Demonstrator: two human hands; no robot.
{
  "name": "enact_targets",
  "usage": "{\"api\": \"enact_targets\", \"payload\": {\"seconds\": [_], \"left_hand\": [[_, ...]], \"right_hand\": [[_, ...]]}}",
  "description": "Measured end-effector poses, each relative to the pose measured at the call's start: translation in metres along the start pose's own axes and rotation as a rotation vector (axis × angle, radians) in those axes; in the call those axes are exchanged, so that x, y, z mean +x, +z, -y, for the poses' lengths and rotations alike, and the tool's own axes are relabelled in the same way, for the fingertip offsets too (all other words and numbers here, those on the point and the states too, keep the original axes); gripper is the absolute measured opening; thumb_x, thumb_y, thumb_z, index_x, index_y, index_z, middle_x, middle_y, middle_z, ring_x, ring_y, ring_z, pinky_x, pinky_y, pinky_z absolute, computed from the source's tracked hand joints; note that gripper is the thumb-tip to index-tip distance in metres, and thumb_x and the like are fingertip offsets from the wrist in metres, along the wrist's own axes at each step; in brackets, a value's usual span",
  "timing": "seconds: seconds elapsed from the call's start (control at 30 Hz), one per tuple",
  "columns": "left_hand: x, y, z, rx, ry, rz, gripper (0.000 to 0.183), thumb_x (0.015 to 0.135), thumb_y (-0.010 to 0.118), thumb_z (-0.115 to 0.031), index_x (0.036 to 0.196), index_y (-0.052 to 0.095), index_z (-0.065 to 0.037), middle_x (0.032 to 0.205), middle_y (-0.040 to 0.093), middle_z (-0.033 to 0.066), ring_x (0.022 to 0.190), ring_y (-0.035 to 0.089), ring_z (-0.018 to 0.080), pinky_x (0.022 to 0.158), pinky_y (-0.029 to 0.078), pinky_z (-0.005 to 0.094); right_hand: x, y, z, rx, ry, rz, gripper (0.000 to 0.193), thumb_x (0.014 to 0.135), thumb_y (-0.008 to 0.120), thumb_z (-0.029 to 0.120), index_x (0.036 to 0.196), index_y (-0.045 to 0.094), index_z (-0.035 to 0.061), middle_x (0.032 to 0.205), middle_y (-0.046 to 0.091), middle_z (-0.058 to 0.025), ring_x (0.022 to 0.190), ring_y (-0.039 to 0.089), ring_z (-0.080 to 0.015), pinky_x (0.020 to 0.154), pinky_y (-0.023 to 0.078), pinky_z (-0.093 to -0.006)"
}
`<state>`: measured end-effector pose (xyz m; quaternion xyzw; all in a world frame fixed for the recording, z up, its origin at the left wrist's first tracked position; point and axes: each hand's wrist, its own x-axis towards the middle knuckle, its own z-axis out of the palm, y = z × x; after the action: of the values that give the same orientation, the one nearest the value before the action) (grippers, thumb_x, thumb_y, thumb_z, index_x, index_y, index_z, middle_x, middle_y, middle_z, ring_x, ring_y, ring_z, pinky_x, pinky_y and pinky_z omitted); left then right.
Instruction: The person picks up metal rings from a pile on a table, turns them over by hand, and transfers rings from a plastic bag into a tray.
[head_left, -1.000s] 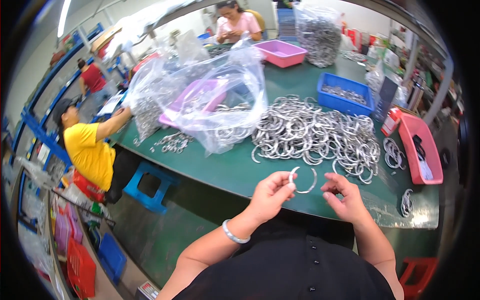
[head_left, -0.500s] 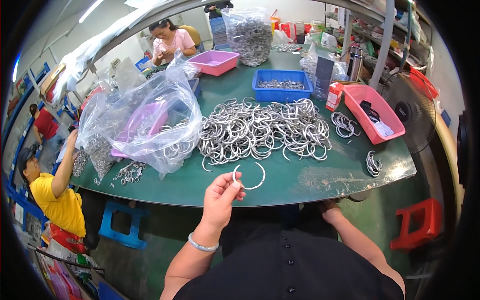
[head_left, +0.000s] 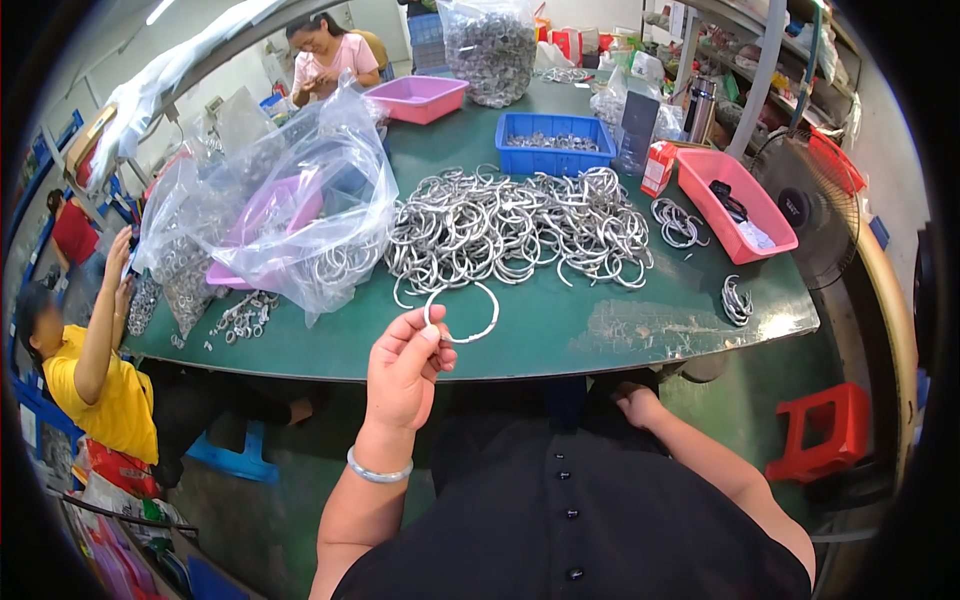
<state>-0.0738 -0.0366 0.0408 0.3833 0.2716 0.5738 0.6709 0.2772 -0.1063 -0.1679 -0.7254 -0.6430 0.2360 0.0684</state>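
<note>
Just over the table's near edge, my left hand (head_left: 405, 365) pinches an open silver bangle (head_left: 492, 318) between thumb and fingers. The bangle is a thin C-shaped ring with a gap at the top. Low at the right, below the table edge, my right hand (head_left: 637, 404) rests on my dark-clothed leg; its fingers lie loosely out and nothing shows in it. Beyond the left hand lies a wide heap of similar silver bangles (head_left: 520, 225). Smaller groups of bangles (head_left: 678, 222) and stacked bangles (head_left: 737, 302) lie farther right on the green table (head_left: 560, 350).
Left of the heap, clear plastic bags (head_left: 330, 220) cover a purple tray. A blue bin (head_left: 555, 160), a pink bin (head_left: 735, 205) and a fan (head_left: 815, 210) stand beyond. A person in yellow (head_left: 100, 375) sits left, another in pink (head_left: 335, 62) at the back. A red stool (head_left: 825, 430) stands right.
The whole view has shifted slightly, so the table appears higher and more leftward. My left hand still holds the bangle, which is turned a little. At the left, the person in yellow has moved.
</note>
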Motion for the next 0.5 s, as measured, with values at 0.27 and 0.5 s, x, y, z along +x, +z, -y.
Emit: {"api": "enact_targets", "payload": {"seconds": [0.27, 0.5], "left_hand": [[-0.004, -0.007, 0.002, -0.008, 0.004, -0.032, 0.019, 0.083, 0.047, -0.006, 0.101, 0.053, 0.0, 0.078, 0.055, 0.0037, 0.063, 0.051, 0.0096, 0.058, 0.04, 0.0221], [-0.003, -0.003, 0.002, 0.005, -0.018, -0.024, 0.019, 0.083, 0.048, -0.006, 0.1, 0.053, 0.0, 0.078, 0.055, 0.0042, 0.063, 0.051, 0.01, 0.058, 0.041, 0.0219]], "right_hand": [[-0.059, -0.032, 0.031, 0.88, 0.366, 0.503, 0.018, 0.084, 0.051, 0.022, 0.075, 0.056, 0.0063, 0.059, 0.051, -0.0029, 0.052, 0.047, -0.01, 0.045, 0.038, -0.0238], [-0.063, -0.027, -0.008, 1.144, 0.481, 0.689, 0.022, 0.088, 0.045, 0.024, 0.079, 0.05, 0.0051, 0.049, 0.046, -0.0014, 0.037, 0.039, -0.0086, 0.034, 0.03, -0.0193]]}}
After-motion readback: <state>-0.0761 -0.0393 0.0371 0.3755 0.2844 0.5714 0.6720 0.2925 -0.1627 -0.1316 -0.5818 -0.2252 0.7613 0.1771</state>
